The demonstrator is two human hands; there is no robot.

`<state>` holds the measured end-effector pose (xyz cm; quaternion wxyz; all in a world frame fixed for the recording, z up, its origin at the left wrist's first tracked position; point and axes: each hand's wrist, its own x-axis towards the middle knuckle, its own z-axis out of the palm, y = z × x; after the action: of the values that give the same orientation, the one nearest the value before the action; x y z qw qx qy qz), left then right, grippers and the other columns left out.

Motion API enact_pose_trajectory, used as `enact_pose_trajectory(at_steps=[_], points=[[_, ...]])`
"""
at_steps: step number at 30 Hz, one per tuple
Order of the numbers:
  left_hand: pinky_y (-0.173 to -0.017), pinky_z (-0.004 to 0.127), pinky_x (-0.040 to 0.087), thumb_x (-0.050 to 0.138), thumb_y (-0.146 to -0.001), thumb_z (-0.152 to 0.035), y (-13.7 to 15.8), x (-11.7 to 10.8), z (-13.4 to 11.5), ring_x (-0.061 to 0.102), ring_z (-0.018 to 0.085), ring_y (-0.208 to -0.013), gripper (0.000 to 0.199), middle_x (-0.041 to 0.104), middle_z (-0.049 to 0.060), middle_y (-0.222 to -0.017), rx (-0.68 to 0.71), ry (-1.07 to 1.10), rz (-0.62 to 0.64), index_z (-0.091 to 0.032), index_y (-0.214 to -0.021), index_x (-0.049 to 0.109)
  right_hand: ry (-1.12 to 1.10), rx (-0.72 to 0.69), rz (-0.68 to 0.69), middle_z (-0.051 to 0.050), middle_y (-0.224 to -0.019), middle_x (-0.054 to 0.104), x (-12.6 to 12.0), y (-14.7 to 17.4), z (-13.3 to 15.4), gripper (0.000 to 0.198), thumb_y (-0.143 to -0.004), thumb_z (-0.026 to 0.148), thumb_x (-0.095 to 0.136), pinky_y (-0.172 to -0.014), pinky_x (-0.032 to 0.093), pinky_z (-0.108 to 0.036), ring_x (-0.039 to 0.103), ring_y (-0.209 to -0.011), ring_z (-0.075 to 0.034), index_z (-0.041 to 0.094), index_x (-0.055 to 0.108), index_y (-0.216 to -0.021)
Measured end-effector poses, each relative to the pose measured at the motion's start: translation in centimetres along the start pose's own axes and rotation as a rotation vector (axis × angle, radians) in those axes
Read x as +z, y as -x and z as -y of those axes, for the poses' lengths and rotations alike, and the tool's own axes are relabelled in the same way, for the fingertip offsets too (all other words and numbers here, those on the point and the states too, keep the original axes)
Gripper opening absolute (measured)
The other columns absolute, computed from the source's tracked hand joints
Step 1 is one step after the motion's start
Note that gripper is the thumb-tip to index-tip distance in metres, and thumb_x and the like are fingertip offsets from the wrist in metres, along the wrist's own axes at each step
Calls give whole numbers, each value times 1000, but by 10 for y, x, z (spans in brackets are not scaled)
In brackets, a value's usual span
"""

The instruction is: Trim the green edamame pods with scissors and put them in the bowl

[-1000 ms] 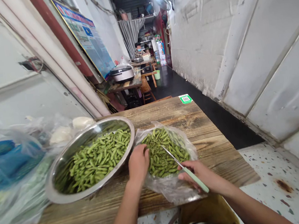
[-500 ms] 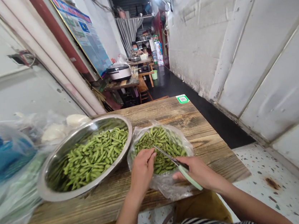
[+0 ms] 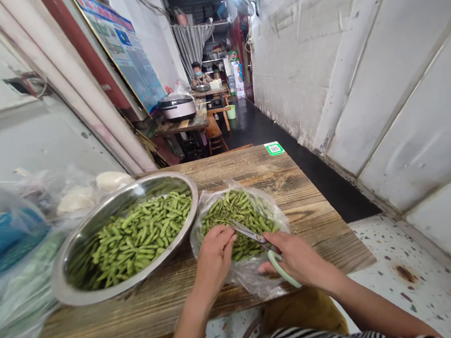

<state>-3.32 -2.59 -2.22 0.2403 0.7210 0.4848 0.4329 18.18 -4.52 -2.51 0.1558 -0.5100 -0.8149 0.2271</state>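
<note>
My right hand [image 3: 298, 258] is closed around scissors [image 3: 280, 268] with pale green handles, the blades pointing up and left. The blade tips reach close to the fingertips of my left hand [image 3: 215, 254], which is pinched over the pods. An edamame pod seems to be in that pinch, mostly hidden by my fingers. Below both hands, a clear plastic bag [image 3: 275, 206] lies open, full of green edamame pods [image 3: 250, 209]. To its left, a large steel basin [image 3: 66, 287] holds many more pods [image 3: 143, 232].
The wooden table [image 3: 313, 224] carries plastic bags [image 3: 27, 289] with a blue container [image 3: 9, 237] at the left. A QR code card [image 3: 274, 149] lies at the far corner. Beyond are another table with an electric cooker [image 3: 178, 107] and a seated person [image 3: 200, 77].
Both hands stay over the bag. The scissors have turned slightly, and their green handle loop shows wider than before. The whole view has shifted a little.
</note>
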Motion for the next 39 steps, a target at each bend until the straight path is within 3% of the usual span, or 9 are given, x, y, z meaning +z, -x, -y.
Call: enact_pose_trajectory(at_steps=[4,9,13,16,20,22,29,39], points=[[-78,30,44,55,-83,-22,1,2,5,59,20,-82,17,65,7,-85,-9,-40,22,-22,-84,72,-33,41,-11,-9,-79,67,2,-2,-1,44,-78,58,61,-59,37,-24,57,-65,-19,17,65,-92],[-79,31,46,59,-81,-25,4,9,18,62,19,-84,14,68,6,-87,-112,-6,47,-22,-87,72,-135,92,5,-7,-72,68,11,-4,-9,34,-79,50,62,-57,36,-23,59,-64,-18,16,65,-82],[-71,28,48,66,-74,-28,2,10,23,61,17,-78,12,68,5,-89,-208,80,-79,-20,-81,71,-217,129,-5,-5,-66,65,15,-3,-14,35,-73,50,68,-56,36,-24,59,-63,-19,15,65,-77],[-60,23,47,72,-68,-31,-2,7,19,59,13,-64,18,66,3,-75,-389,353,-225,-17,-80,68,-435,144,15,-1,-61,59,15,-2,-15,38,-75,52,65,-53,39,-23,57,-57,-16,15,63,-82],[-57,18,49,81,-59,-25,-5,6,9,61,9,-61,27,63,-2,-64,-655,907,-373,-14,-77,64,-918,213,267,7,-51,46,15,1,-11,46,-81,58,55,-38,38,-19,43,-38,-9,17,54,-101],[-57,15,50,83,-55,-18,-5,9,4,62,8,-62,27,63,-2,-64,-729,1051,-441,-12,-70,62,-999,197,323,7,-53,47,16,1,-8,47,-80,59,56,-37,40,-18,44,-38,-8,18,53,-103],[-57,12,51,85,-52,-16,3,27,-3,63,8,-63,27,63,-2,-63,-711,1170,-525,-12,-60,59,-866,100,330,5,-55,50,14,0,1,53,-83,62,51,-41,42,-19,48,-44,-9,15,53,-109],[-60,15,51,87,-50,-25,9,31,-12,63,9,-64,34,63,-1,-60,-723,1118,-418,-13,-58,55,-648,58,213,4,-57,50,8,-4,12,45,-84,57,53,-45,37,-19,45,-47,-9,16,60,-100]])
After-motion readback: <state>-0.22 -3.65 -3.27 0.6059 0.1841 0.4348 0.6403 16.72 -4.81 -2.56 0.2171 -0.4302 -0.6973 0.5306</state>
